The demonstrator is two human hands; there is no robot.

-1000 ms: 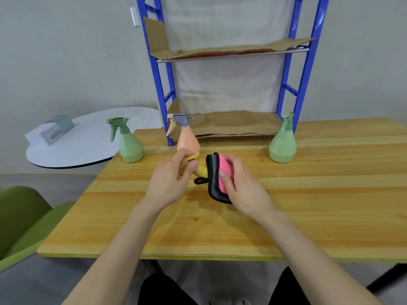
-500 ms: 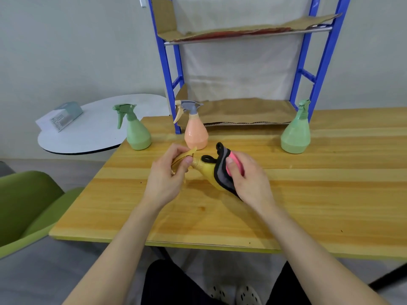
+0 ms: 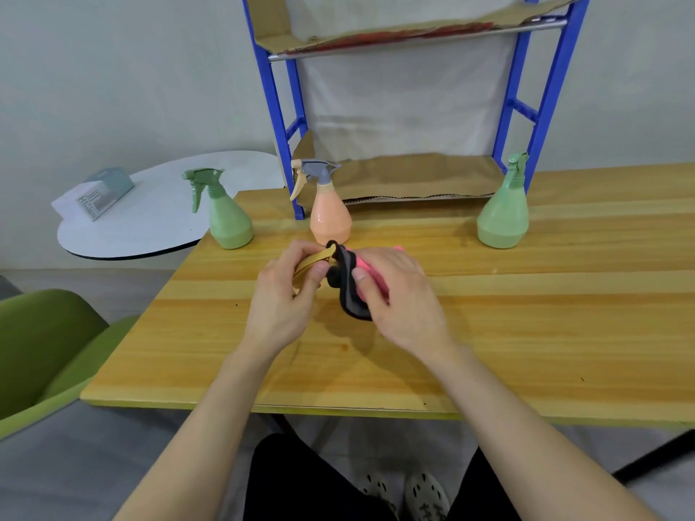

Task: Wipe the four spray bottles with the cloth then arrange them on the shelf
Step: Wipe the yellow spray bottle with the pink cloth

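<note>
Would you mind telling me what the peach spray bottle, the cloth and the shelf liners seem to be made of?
Peach spray bottle: likely glossy plastic, given the bright highlights on its body. Cloth: soft fabric, pink with a dark grey backing, apparently microfibre; it bends limply in the right hand. Shelf liners: brown cardboard, matte, with ragged, folded edges.

Pink-and-grey cloth [image 3: 351, 291], peach bottle [image 3: 330, 220], blue shelf [image 3: 541, 107]

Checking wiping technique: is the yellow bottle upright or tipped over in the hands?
Tipped. The yellow spray bottle lies roughly sideways above the table, left hand at its trigger end, right hand pressing the cloth around its hidden body.
</note>
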